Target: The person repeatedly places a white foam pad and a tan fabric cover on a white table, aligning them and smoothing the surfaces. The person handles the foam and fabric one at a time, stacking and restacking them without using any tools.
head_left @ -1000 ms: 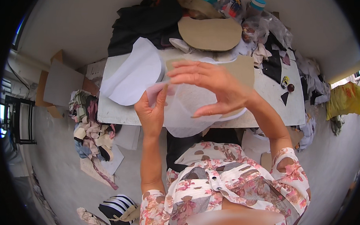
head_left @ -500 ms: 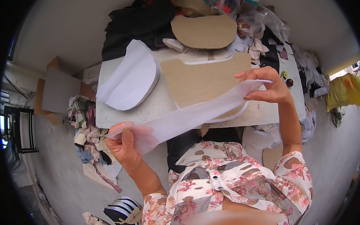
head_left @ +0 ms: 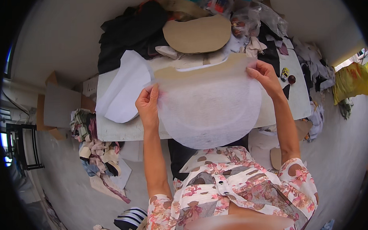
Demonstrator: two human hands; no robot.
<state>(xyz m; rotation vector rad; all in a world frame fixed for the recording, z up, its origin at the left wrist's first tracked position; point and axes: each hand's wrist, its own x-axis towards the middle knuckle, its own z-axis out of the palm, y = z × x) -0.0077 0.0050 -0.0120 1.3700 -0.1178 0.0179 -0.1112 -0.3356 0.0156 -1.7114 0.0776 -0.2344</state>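
Note:
A thin, see-through white fabric piece (head_left: 210, 110) with a rounded lower edge is stretched between my hands. My left hand (head_left: 148, 103) pinches its left upper corner, and my right hand (head_left: 265, 76) pinches the right one. The sheet hangs over the table's near edge, and its lower curve reaches close to my lap. Behind its upper part shows a tan panel (head_left: 190, 74) with a white edge, lying on the table; the rest of that panel is veiled by the fabric. To the left of my left hand lies a stack of white cut pieces (head_left: 128, 82), one side rounded.
On the white table (head_left: 115, 131), a tan rounded panel (head_left: 197, 35) lies at the back beside black cloth (head_left: 130, 35). Plastic bags (head_left: 247, 21) and a small toy car (head_left: 284, 74) are at the right. Fabric scraps (head_left: 98, 154) hang at the left, near a cardboard box (head_left: 64, 103).
The white fabric, slanted and narrow before, is now spread out level and facing me. My left hand has moved up and forward; my right hand has shifted slightly left.

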